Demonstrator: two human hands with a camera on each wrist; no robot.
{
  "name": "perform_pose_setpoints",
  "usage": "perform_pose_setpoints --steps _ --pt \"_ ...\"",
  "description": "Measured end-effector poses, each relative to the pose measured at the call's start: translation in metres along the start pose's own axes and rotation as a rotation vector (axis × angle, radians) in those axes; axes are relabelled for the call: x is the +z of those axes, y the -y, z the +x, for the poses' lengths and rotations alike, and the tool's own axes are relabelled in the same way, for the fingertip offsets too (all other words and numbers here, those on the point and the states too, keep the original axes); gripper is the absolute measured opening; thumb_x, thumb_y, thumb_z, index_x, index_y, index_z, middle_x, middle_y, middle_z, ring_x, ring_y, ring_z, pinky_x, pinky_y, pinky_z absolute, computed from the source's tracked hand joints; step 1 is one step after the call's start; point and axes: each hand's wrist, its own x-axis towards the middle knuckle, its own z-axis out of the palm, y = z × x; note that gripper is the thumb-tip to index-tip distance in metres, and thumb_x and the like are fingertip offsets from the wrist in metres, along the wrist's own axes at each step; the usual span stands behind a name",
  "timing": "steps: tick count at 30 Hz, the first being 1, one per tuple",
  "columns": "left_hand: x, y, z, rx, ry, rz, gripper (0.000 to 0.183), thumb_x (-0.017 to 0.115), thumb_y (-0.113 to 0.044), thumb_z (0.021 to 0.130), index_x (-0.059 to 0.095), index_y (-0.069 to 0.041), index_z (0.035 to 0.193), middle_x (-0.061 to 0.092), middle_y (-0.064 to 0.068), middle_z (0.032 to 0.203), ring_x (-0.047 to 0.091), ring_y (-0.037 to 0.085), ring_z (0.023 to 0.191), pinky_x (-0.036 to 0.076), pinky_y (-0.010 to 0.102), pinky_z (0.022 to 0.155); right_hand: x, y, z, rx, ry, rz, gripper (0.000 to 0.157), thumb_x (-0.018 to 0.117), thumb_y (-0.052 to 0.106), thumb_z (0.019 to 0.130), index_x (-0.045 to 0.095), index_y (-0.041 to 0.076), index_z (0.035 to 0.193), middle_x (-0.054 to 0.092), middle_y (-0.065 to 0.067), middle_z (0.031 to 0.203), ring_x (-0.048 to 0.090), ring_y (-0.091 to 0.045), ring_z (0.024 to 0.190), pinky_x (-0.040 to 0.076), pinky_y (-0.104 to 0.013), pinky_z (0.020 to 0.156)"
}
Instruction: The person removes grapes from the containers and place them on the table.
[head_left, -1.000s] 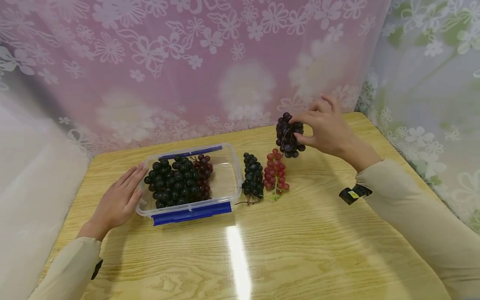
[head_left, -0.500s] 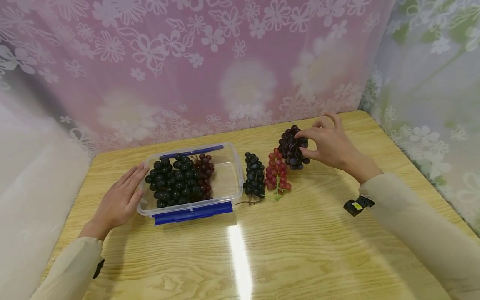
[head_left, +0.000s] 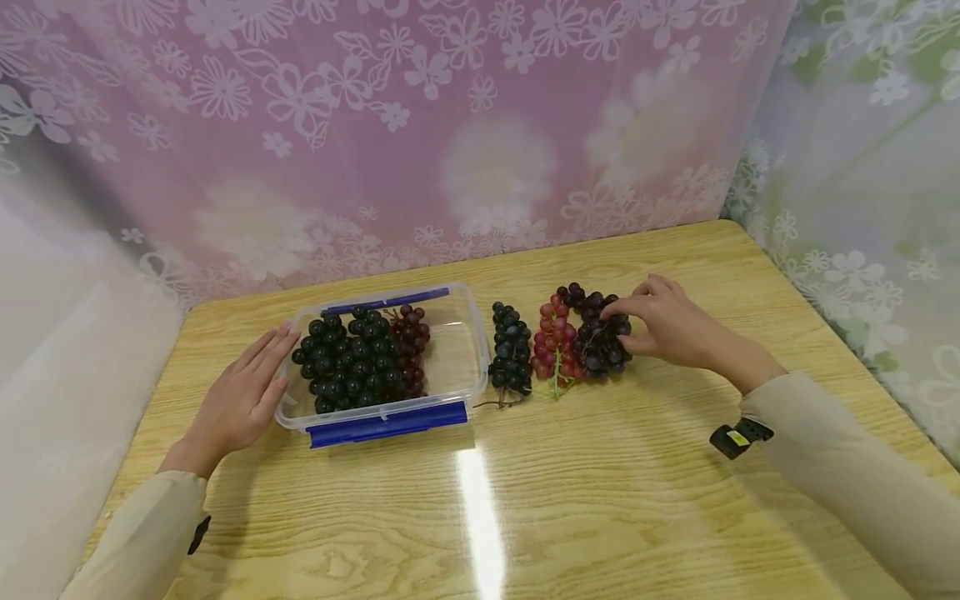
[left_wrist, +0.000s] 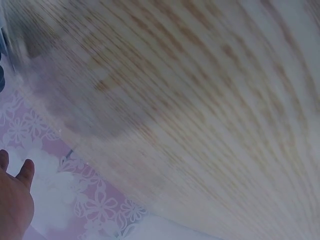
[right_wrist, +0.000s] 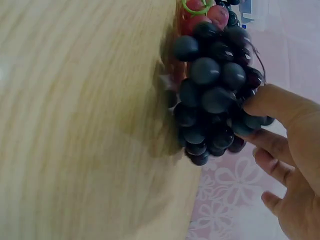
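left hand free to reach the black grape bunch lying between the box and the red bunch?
Probably not directly: the left hand rests flat against the clear box's far side, and the box stands between it and the black bunch. It would need to reach over or around.

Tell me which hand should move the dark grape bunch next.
Right. The right hand already pinches the dark grape bunch lying on the table; the left hand rests flat against the box.

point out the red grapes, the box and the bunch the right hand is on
red grapes (head_left: 553,346), head view, middle of bunch
box (head_left: 471,333), head view, right wall
dark bunch (head_left: 600,346), head view, middle of bunch
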Motion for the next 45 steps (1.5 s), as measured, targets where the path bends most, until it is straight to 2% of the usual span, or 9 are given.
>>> perform_pose_setpoints --steps 6,13,26,30,34,38,42,45 --pt "-0.0009 0.0000 -0.0004 -0.005 -0.003 -0.006 0.055 0.040 -0.026 0.103 0.023 -0.012 0.154 0.021 0.010 0.157 0.020 0.032 0.141 0.017 0.044 0.114 0.0055 -0.0015 -0.0037 -0.008 0.036 0.098 0.031 0.073 0.006 0.081 0.069 0.016 0.111 0.059 0.001 0.091 0.043 -0.021 0.088 0.028 -0.055 0.087" --pt "0.0003 0.0016 -0.0010 0.012 -0.009 -0.009 0.059 0.047 -0.016 0.099 0.023 -0.011 0.153 0.020 0.011 0.157 0.020 0.033 0.141 0.015 0.041 0.115 0.0085 -0.0013 -0.0009 0.017 0.054 0.137 0.031 0.073 0.009 0.083 0.068 0.017 0.113 0.058 -0.001 0.094 0.044 -0.025 0.089 0.029 -0.053 0.086" --pt "-0.0014 0.0023 0.0001 0.020 -0.005 0.022 0.061 0.048 -0.017 0.098 0.023 -0.012 0.153 0.021 0.011 0.156 0.019 0.032 0.142 0.013 0.038 0.115 0.0051 0.0044 -0.0027 0.075 0.092 0.095 0.036 0.074 0.014 0.085 0.066 0.017 0.120 0.059 -0.001 0.097 0.045 -0.025 0.092 0.030 -0.054 0.086" --pt "-0.0025 0.0014 0.0009 0.021 0.002 0.038 0.062 0.049 -0.017 0.098 0.023 -0.013 0.154 0.021 0.010 0.157 0.018 0.031 0.142 0.014 0.039 0.115 0.0052 0.0038 -0.0033 0.056 0.092 0.082 0.036 0.074 0.014 0.085 0.065 0.015 0.120 0.062 -0.003 0.103 0.046 -0.027 0.096 0.028 -0.057 0.091" --pt "-0.0044 0.0003 0.0023 0.014 0.015 0.054 0.062 0.050 -0.018 0.097 0.024 -0.013 0.153 0.020 0.009 0.157 0.018 0.031 0.142 0.017 0.044 0.114 0.0043 0.0036 -0.0032 0.027 0.091 0.066 0.038 0.074 0.014 0.085 0.065 0.013 0.121 0.064 -0.005 0.109 0.048 -0.030 0.102 0.020 -0.062 0.101" --pt "-0.0057 -0.0011 0.0027 0.004 0.039 0.063 0.062 0.050 -0.019 0.098 0.023 -0.014 0.154 0.019 0.007 0.158 0.018 0.031 0.142 0.021 0.049 0.111 0.0031 0.0040 -0.0051 0.018 0.096 0.051 0.041 0.075 0.015 0.084 0.064 0.012 0.123 0.064 -0.006 0.110 0.048 -0.031 0.104 0.016 -0.063 0.105" --pt "-0.0062 -0.0015 0.0026 0.005 0.047 0.072 0.062 0.049 -0.020 0.098 0.023 -0.014 0.154 0.019 0.007 0.158 0.018 0.031 0.142 0.022 0.049 0.111 0.0018 0.0042 -0.0068 0.006 0.089 0.053 0.042 0.076 0.015 0.083 0.064 0.011 0.123 0.065 -0.006 0.111 0.049 -0.031 0.104 0.018 -0.063 0.104" --pt "-0.0072 -0.0012 0.0024 0.011 0.042 0.074 0.060 0.047 -0.022 0.099 0.023 -0.013 0.154 0.019 0.007 0.157 0.019 0.031 0.142 0.020 0.046 0.112 -0.0006 0.0044 -0.0065 -0.010 0.076 0.055 0.041 0.076 0.015 0.083 0.065 0.010 0.123 0.065 -0.006 0.111 0.050 -0.031 0.104 0.024 -0.063 0.099"
